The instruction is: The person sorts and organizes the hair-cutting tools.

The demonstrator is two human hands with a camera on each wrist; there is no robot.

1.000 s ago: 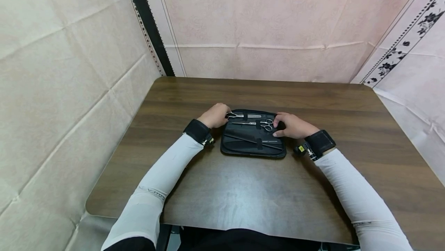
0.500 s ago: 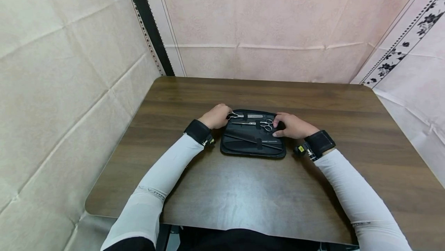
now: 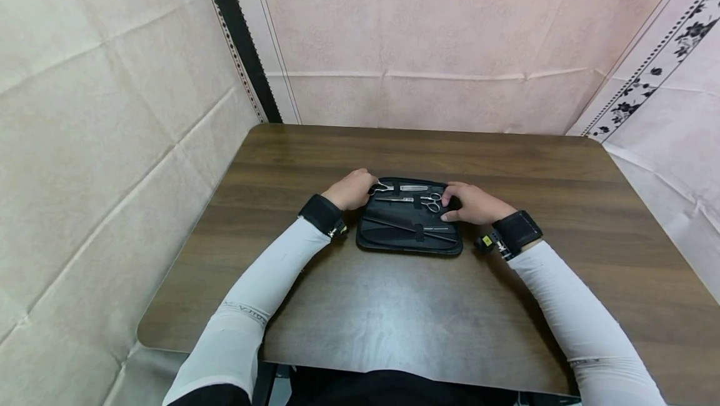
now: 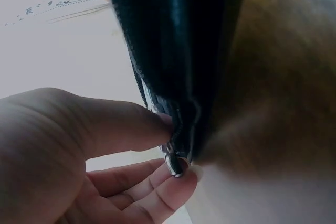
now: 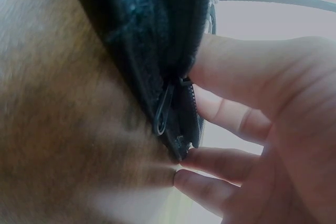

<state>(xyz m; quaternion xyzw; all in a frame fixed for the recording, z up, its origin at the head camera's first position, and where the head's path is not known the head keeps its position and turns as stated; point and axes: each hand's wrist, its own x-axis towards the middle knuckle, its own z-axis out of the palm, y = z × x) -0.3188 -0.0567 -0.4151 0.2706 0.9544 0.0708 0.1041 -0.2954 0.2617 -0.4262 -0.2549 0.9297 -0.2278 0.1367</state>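
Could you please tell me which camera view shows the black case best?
The head view: it shows nearly all of the black case from above, including the scissors. Each wrist view shows only part of it, close up.

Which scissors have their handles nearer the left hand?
The far scissors in the black case: their handles point left, whereas the near scissors have handles pointing right.

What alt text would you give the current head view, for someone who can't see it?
A person's right hand grips the right edge of a black case of scissors on a brown table; the left hand is at the case's far left corner.
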